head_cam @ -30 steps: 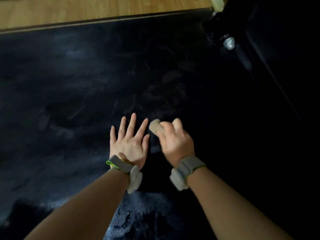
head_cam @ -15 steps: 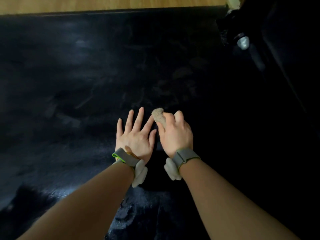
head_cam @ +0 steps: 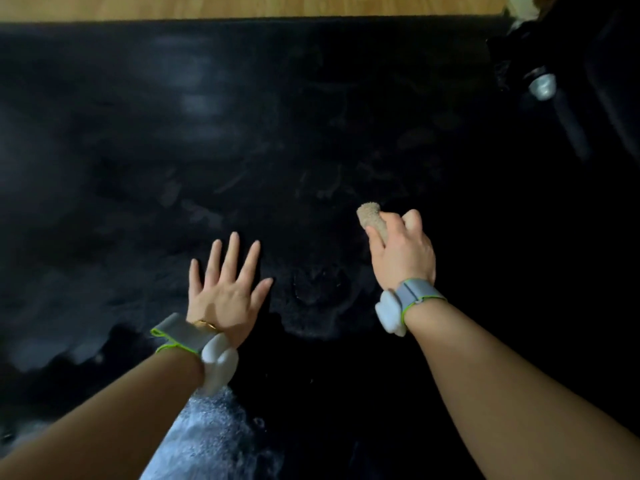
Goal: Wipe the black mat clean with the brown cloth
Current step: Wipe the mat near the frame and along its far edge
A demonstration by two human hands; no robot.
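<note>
Hands: two, each with one grey wristband. Left hand (head_cam: 227, 292) lies flat on the mat (head_cam: 138, 140), all five fingers spread straight, holding nothing. Right hand (head_cam: 401, 252), well apart to its right, curls round one brown cloth (head_cam: 371, 218), whose rolled end sticks out past the knuckles over the mat. One wood floor (head_cam: 242, 5) strip runs beyond the mat's far edge.
</note>
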